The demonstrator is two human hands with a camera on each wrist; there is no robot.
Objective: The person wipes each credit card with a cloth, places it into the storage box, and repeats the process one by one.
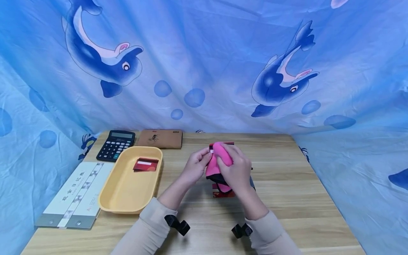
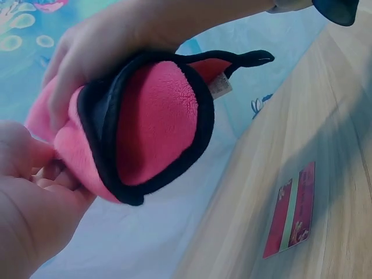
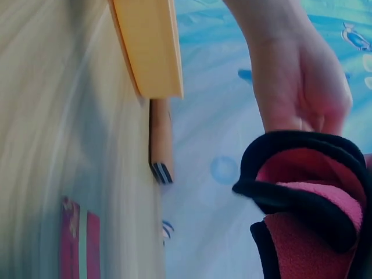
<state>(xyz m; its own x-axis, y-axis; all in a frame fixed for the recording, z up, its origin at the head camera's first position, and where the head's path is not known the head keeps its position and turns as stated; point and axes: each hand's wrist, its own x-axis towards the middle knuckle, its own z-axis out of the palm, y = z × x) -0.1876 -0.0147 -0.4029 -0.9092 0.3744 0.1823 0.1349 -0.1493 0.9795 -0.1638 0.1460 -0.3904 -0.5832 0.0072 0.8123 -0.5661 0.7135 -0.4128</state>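
Both hands hold a soft pink fleece piece [image 1: 211, 169] with black trim above the table; its exact kind cannot be told. My left hand [image 1: 195, 163] pinches its left edge near a small white label. On the other side, my right hand [image 1: 237, 166] grips the bunched pink fabric. The left wrist view shows the fleece piece [image 2: 157, 122] with a rounded, pouch-like hollow and a black-edged strap end. Its folded black rim [image 3: 302, 139] appears in the right wrist view. Underneath lies a flat red printed item [image 2: 290, 210] with a pale stripe, partly hidden in the head view.
Left of the hands stands a yellow tray [image 1: 106, 198] holding red cards [image 1: 145, 165]. Behind it lie a black calculator [image 1: 116, 145] and a brown wallet-like case [image 1: 160, 139]. A white ledger folder [image 1: 74, 193] sits at far left. Blue dolphin curtains surround the table.
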